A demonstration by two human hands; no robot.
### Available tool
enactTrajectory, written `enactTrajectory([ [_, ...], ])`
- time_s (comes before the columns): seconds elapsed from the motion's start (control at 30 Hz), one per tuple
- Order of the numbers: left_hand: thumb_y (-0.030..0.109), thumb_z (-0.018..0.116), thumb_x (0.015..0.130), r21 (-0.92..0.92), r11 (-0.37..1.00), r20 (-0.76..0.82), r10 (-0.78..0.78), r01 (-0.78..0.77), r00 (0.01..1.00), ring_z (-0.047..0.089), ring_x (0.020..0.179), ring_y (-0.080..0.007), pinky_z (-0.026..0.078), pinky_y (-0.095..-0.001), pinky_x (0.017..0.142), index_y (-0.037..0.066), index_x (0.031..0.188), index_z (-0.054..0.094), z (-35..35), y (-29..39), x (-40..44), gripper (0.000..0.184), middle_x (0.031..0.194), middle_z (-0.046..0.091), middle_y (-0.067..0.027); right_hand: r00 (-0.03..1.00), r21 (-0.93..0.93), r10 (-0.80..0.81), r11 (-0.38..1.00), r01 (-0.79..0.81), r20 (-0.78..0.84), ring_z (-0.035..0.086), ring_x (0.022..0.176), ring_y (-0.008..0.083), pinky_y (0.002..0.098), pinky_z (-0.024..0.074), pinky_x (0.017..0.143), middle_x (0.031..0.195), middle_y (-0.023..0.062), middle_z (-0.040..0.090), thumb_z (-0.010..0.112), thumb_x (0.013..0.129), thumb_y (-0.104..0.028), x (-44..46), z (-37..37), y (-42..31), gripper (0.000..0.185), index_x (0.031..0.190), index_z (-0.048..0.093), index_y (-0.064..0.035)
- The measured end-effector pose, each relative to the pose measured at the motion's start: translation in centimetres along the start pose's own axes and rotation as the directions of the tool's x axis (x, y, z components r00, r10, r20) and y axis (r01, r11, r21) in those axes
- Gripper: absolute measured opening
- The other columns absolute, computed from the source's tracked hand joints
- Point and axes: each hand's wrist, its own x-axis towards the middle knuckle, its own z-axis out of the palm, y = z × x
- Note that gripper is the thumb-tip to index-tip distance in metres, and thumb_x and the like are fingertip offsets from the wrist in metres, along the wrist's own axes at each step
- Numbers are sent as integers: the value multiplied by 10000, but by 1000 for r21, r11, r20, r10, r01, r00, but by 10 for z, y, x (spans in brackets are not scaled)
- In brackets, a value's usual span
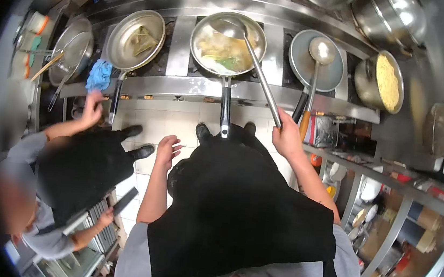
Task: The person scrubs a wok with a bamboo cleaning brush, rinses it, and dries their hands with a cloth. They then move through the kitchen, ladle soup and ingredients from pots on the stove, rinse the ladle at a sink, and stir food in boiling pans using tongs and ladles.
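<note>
My right hand [288,135] is closed around the handle end of a long metal ladle [261,72]. The ladle's bowl is over the far side of a frying pan [228,44] that holds pale, steaming food with something green. That pan's black handle [226,106] points toward me, and neither hand is on it. My left hand [168,150] hangs in the air to the left of the handle, fingers partly bent and apart, holding nothing.
A pan [136,40] with brownish leaves stands left; a blue-grey pan [317,62] with another ladle stands right. A pot [379,81] of yellow food is farther right. At left, a co-worker [78,172] reaches toward a blue cloth [99,75], holding a dark flat object [125,201].
</note>
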Motion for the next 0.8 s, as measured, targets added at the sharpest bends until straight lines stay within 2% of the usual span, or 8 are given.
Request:
enactTrajectory([
  [0.13, 205, 633, 939, 293, 911, 48, 291, -292, 956, 650, 928, -199, 521, -330, 784, 69, 1177, 598, 7, 18, 15, 276, 1072, 658, -68, 985, 56, 132, 989, -138, 110, 598, 1058, 418, 436, 484, 930, 1172, 247, 596, 586, 796, 18, -7, -21, -22, 563, 1351, 493, 10],
  [0.17, 173, 673, 900, 501, 653, 152, 580, -568, 801, 643, 987, -238, 518, -342, 829, 51, 1153, 604, 13, 29, 19, 289, 1056, 668, -93, 991, 53, 111, 992, -116, 78, 624, 959, 367, 408, 498, 865, 1093, 219, 621, 606, 815, 12, -11, -19, -24, 532, 1339, 511, 7],
  [0.23, 138, 693, 851, 626, 246, 340, 768, -740, 543, 597, 1137, -305, 489, -384, 936, 36, 1164, 593, 51, 97, -29, 344, 1156, 638, -149, 983, -6, 141, 990, -141, 117, 620, 942, 371, 411, 500, 847, 1056, 216, 614, 600, 818, 9, -16, -15, -26, 530, 1340, 511, 2],
  [0.37, 120, 681, 782, 518, -396, 640, 768, -758, 37, 429, 1335, -427, 340, -517, 1100, 36, 1206, 591, 127, 211, -145, 442, 1368, 504, -202, 970, -86, 199, 978, -189, 139, 606, 936, 394, 448, 495, 841, 1017, 201, 596, 589, 814, -2, -11, -16, -28, 553, 1358, 501, -43],
  [0.47, 259, 665, 806, 647, -385, 762, 356, -658, 541, 413, 1326, -433, 326, -493, 1115, 36, 1212, 621, 152, 225, -175, 465, 1264, 582, -241, 971, -59, 163, 986, -155, 174, 607, 962, 404, 456, 498, 864, 1029, 211, 594, 583, 805, 5, -2, -23, -17, 559, 1357, 504, -37],
  [0.53, 417, 600, 853, 817, -365, 428, -133, -446, 894, 581, 1141, -387, 427, -448, 1032, 28, 1046, 712, 149, 232, -169, 449, 1054, 684, -242, 974, 3, 115, 993, -118, 197, 607, 969, 407, 450, 500, 872, 1037, 223, 595, 580, 802, 12, 4, -33, -7, 553, 1349, 510, -23],
  [0.63, 430, 645, 863, 771, -512, 210, -358, -380, 910, 677, 1033, -283, 536, -393, 867, 12, 1007, 733, 73, 154, -118, 450, 1090, 703, -184, 981, 73, 4, 997, -18, 192, 614, 1014, 388, 404, 489, 913, 1110, 232, 617, 592, 798, 23, 19, -40, 14, 542, 1335, 520, 11],
  [0.8, 382, 663, 885, 938, 208, 291, -34, -278, 956, 685, 979, -338, 534, -394, 866, -6, 1200, 638, 89, 87, -138, 501, 1043, 697, -233, 907, 195, 75, 966, -169, 413, 636, 1061, 304, 346, 472, 940, 1155, 230, 648, 613, 828, -16, 35, -66, 32, 546, 1363, 505, 12],
])
